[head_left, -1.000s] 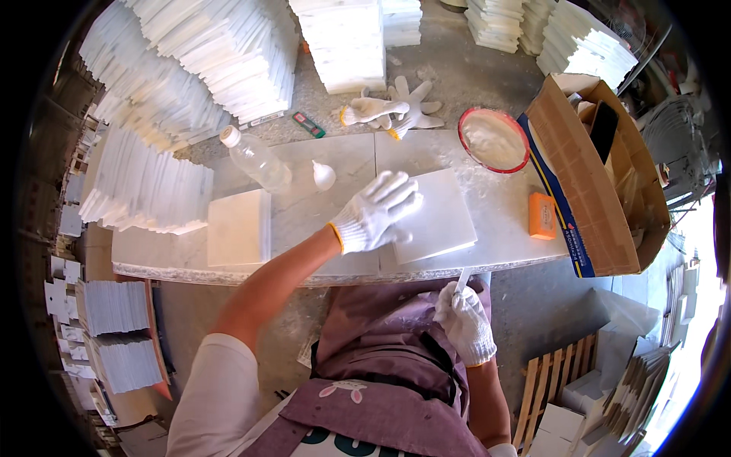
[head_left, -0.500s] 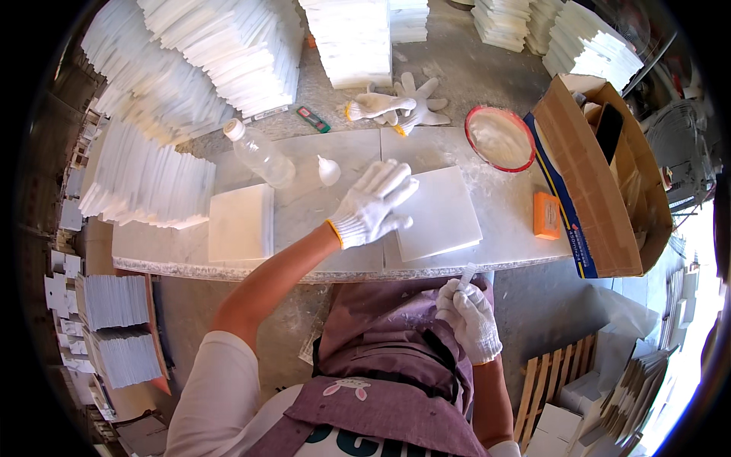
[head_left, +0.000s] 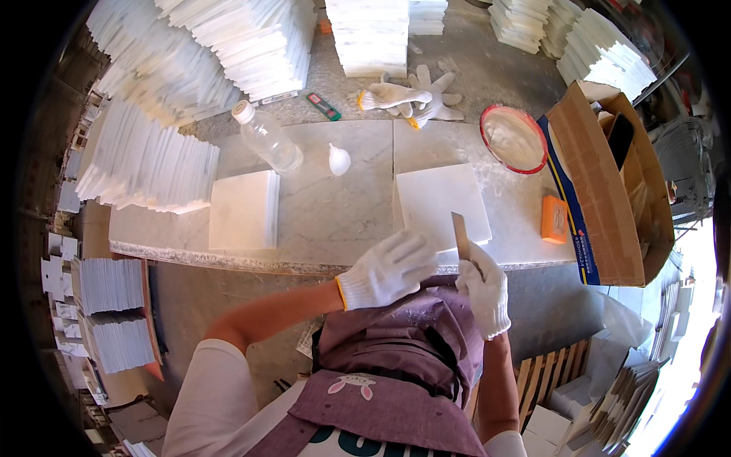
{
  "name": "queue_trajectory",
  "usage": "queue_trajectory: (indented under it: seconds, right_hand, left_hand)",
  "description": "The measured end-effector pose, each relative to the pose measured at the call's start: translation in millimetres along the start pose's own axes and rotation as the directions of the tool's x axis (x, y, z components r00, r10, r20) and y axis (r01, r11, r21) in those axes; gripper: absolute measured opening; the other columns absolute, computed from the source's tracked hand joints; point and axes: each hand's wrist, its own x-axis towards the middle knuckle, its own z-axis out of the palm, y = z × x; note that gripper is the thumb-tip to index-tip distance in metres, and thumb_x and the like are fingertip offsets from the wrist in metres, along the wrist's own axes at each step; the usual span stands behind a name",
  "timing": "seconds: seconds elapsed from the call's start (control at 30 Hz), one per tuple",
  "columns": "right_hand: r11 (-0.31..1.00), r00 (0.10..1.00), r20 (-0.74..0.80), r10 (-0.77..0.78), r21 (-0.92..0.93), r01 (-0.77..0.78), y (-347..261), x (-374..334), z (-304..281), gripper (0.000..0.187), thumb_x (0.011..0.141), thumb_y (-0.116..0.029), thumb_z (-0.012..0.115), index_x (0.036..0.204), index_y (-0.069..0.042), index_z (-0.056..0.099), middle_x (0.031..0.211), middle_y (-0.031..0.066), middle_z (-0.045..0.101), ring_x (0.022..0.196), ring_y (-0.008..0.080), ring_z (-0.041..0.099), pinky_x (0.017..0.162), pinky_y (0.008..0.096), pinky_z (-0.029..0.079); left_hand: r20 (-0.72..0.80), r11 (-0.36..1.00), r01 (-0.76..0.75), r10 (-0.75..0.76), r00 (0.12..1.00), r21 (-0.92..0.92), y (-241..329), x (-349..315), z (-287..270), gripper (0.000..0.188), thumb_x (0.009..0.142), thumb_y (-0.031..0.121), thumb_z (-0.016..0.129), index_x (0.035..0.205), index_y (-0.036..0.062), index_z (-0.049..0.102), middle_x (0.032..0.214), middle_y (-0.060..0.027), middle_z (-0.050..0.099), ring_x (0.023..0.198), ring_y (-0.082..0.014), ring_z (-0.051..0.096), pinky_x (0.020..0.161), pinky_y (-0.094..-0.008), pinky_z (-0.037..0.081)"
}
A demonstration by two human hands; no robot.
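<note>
My right hand (head_left: 485,297), in a white knit glove, is closed round a thin flat metal blade (head_left: 460,232) that points up. The blade overlaps the front edge of a small stack of white square tiles (head_left: 438,194) in the view. Beside it, at the table's front edge, my gloved left hand (head_left: 387,270) holds nothing, its fingers stretched toward the right hand. Whether the left fingertips touch the tiles I cannot tell. Another short stack of white tiles (head_left: 240,213) lies farther left on the marble-topped table (head_left: 335,221).
A clear bottle (head_left: 270,141) and white squeeze bulb (head_left: 339,160) stand at the back. Spare gloves (head_left: 419,97), a green-and-red box cutter (head_left: 324,107), a red-rimmed dish of white powder (head_left: 514,139), an orange box (head_left: 554,219) and an open carton (head_left: 601,183) surround the work area. Tall tile stacks (head_left: 152,160) rise at left.
My left hand has drawn back from beside the tiles to the table's front edge. The right hand has risen slightly, and the blade now shows clearly. The view has shifted a little.
</note>
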Motion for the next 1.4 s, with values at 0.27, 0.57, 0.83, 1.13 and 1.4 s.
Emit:
queue_trajectory:
  seconds: [0.27, 0.57, 0.83, 1.13, 1.4]
  right_hand:
    - [0.653, 0.869, 0.081, -0.488, -0.627, 0.425, 9, 73, 33, 0.041, 0.09, -0.009, 0.062, 0.131, -0.012, 0.067, 0.096, 0.0189, 0.067, 0.085, 0.0369, 0.067, 0.077, 0.0447, 0.054]
    - [0.506, 0.869, 0.164, -0.466, -0.757, 0.414, -1, 78, 41, 0.04, 0.092, -0.008, 0.061, 0.131, -0.013, 0.068, 0.097, 0.0199, 0.066, 0.086, 0.0363, 0.068, 0.077, 0.044, 0.054]
    - [0.504, 0.849, 0.24, -0.471, -0.716, 0.482, -4, 87, 40, 0.04, 0.093, -0.005, 0.056, 0.131, -0.01, 0.067, 0.094, 0.018, 0.066, 0.084, 0.0352, 0.068, 0.074, 0.0432, 0.055]
    - [0.43, 0.823, 0.28, -0.494, -0.744, 0.511, -5, 94, 40, 0.042, 0.092, -0.006, 0.058, 0.133, -0.012, 0.066, 0.095, 0.0168, 0.066, 0.084, 0.0347, 0.069, 0.073, 0.0437, 0.055]
    - [0.41, 0.838, 0.301, -0.454, -0.765, 0.497, -8, 96, 44, 0.043, 0.092, -0.009, 0.059, 0.135, -0.015, 0.065, 0.095, 0.0168, 0.066, 0.083, 0.035, 0.069, 0.072, 0.0441, 0.055]
  left_hand:
    - [-0.309, 0.97, 0.194, -0.142, 0.94, 0.146, 5, -8, 28, 0.034, 0.067, 0.01, 0.074, 0.1, 0.0075, 0.069, 0.105, -0.0075, 0.062, 0.093, -0.0294, 0.064, 0.078, -0.0412, 0.056]
    - [-0.284, 0.951, 0.279, -0.233, 0.93, 0.133, 8, -16, 35, 0.036, 0.075, 0.013, 0.073, 0.111, 0.0099, 0.068, 0.11, -0.0061, 0.063, 0.095, -0.0265, 0.064, 0.083, -0.0391, 0.055]
    - [-0.399, 0.953, 0.275, -0.203, 0.894, 0.129, 5, -14, 41, 0.031, 0.075, 0.007, 0.075, 0.106, 0.0099, 0.071, 0.098, -0.0067, 0.067, 0.081, -0.0276, 0.066, 0.07, -0.0386, 0.057]
    - [-0.345, 0.949, 0.286, -0.227, 0.911, 0.133, 5, -20, 47, 0.035, 0.076, 0.01, 0.074, 0.11, 0.0077, 0.07, 0.113, -0.0097, 0.065, 0.094, -0.0286, 0.066, 0.083, -0.0441, 0.057]
    - [-0.341, 0.947, 0.306, -0.259, 0.904, 0.093, 5, -18, 45, 0.034, 0.077, 0.009, 0.075, 0.11, 0.007, 0.069, 0.11, -0.0103, 0.066, 0.092, -0.0295, 0.066, 0.082, -0.0422, 0.057]
